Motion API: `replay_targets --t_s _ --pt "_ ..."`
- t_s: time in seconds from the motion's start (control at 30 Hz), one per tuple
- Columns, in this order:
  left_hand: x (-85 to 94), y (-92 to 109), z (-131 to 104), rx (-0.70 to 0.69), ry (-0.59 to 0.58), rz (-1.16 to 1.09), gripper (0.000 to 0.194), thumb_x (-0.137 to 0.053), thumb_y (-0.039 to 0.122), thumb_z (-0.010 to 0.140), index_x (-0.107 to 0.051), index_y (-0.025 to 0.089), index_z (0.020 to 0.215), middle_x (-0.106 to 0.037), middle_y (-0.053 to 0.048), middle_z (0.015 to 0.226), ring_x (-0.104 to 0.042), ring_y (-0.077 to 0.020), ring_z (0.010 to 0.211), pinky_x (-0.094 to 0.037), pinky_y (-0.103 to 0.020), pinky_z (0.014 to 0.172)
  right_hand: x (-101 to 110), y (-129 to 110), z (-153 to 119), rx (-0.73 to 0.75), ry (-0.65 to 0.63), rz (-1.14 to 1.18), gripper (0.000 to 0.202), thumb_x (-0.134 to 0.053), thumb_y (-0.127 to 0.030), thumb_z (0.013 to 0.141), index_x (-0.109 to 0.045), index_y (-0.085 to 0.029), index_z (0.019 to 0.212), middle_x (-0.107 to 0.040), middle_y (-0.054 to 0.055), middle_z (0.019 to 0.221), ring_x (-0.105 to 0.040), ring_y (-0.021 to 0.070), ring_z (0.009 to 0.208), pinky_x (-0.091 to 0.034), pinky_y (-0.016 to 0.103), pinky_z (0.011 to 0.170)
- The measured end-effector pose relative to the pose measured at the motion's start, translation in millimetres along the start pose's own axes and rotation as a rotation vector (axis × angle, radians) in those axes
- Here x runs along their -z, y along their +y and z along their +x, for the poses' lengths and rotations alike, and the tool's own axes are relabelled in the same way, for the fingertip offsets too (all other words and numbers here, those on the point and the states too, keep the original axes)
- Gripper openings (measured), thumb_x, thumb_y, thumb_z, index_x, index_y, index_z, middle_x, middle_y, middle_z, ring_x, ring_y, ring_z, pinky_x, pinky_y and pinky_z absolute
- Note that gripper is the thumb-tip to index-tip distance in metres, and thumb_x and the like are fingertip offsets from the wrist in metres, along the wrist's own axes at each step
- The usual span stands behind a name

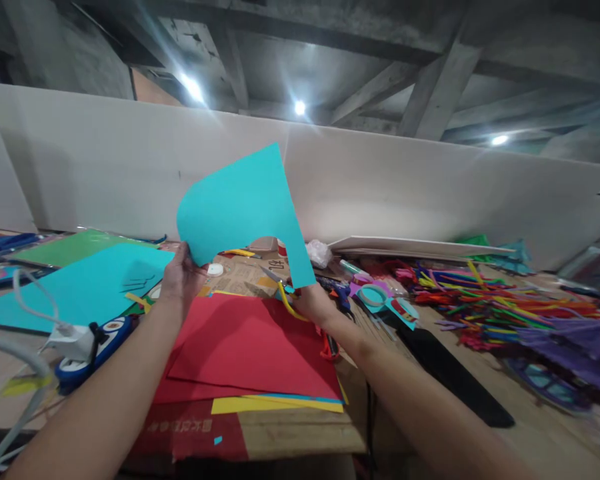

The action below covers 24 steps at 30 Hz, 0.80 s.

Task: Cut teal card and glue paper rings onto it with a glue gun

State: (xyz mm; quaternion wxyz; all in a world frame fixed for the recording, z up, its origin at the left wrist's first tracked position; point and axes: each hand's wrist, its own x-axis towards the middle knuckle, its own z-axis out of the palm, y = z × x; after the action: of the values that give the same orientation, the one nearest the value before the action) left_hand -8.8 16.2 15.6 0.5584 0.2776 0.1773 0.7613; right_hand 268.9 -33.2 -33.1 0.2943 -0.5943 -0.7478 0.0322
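A light-blue sheet is held up above the table, curled at its left side, with a curved notch cut from its lower edge. My left hand pinches the sheet's lower left corner. Close to the sheet's lower right strip, my right hand is closed on yellow-handled scissors, whose blades point up and left. Part of its fingers is hidden behind the sheet and handles. Below both hands lie red sheets, stacked over yellow sheets on cardboard.
At left are a blue sheet, a green sheet, a white plug with cables and a blue power strip. Colourful pipe cleaners, a black strip and a tape roll lie at right. A white partition stands behind.
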Motion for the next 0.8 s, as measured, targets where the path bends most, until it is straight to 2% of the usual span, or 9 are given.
replay_targets --t_s 0.13,0.27,0.4,0.53,0.67,0.73,0.8 --pt "0.6 -4 0 0.035 -0.007 0.007 0.020 -0.048 0.024 0.087 -0.063 0.024 0.101 -0.071 -0.001 0.097 -0.061 -0.0159 0.104 -0.055 -0.027 0.075 35 20 -2 -0.078 0.053 -0.067 0.040 -0.057 -0.024 0.074 -0.059 -0.023 0.114 -0.070 0.004 0.090 -0.064 0.0176 0.077 -0.042 0.022 0.063" --pt "6.4 -16 1 0.116 0.053 0.073 0.012 -0.053 0.018 0.083 -0.063 0.021 0.090 -0.072 0.001 0.090 -0.066 -0.0135 0.084 -0.055 -0.026 0.067 76 54 -11 -0.241 0.144 -0.198 0.045 -0.053 -0.022 0.075 -0.056 -0.020 0.119 -0.069 0.010 0.096 -0.064 0.0222 0.084 -0.042 0.026 0.066" --pt "5.1 -24 -5 0.211 0.018 0.210 0.013 -0.054 0.016 0.081 -0.062 0.020 0.090 -0.071 0.001 0.087 -0.066 -0.0131 0.075 -0.054 -0.028 0.068 100 87 -26 -0.430 0.184 -0.370 0.048 -0.056 -0.021 0.070 -0.059 -0.020 0.117 -0.070 0.013 0.087 -0.064 0.0255 0.080 -0.041 0.028 0.064" --pt "2.8 -25 -12 0.258 0.066 0.319 0.007 -0.058 0.014 0.076 -0.059 0.020 0.081 -0.069 0.002 0.073 -0.063 -0.0124 0.061 -0.053 -0.025 0.058 104 109 -40 -0.464 0.194 -0.401 0.045 -0.055 -0.016 0.066 -0.063 -0.018 0.110 -0.069 0.013 0.086 -0.064 0.0262 0.081 -0.041 0.029 0.065" --pt "8.4 -23 -9 0.268 0.050 0.451 0.010 -0.063 0.014 0.068 -0.057 0.017 0.076 -0.066 0.000 0.067 -0.060 -0.0130 0.055 -0.050 -0.024 0.050 98 115 -42 -0.459 0.285 -0.357 0.047 -0.052 -0.018 0.069 -0.058 -0.016 0.116 -0.068 0.013 0.092 -0.063 0.0256 0.085 -0.043 0.031 0.071" --pt "12.1 -21 -5 0.252 0.048 0.584 0.013 -0.065 0.017 0.064 -0.056 0.016 0.073 -0.064 0.000 0.064 -0.058 -0.0125 0.053 -0.049 -0.024 0.049 94 109 -39 -0.446 0.417 -0.185 0.048 -0.054 -0.023 0.071 -0.056 -0.017 0.118 -0.068 0.011 0.092 -0.063 0.0238 0.083 -0.044 0.032 0.073" --pt "14.9 -19 -2 0.242 0.055 0.708 0.018 -0.068 0.020 0.060 -0.054 0.015 0.071 -0.062 0.001 0.061 -0.057 -0.0124 0.051 -0.048 -0.024 0.048 90 96 -33 -0.375 0.552 0.129 0.049 -0.057 -0.025 0.070 -0.055 -0.017 0.118 -0.068 0.008 0.091 -0.063 0.0218 0.081 -0.046 0.031 0.072"
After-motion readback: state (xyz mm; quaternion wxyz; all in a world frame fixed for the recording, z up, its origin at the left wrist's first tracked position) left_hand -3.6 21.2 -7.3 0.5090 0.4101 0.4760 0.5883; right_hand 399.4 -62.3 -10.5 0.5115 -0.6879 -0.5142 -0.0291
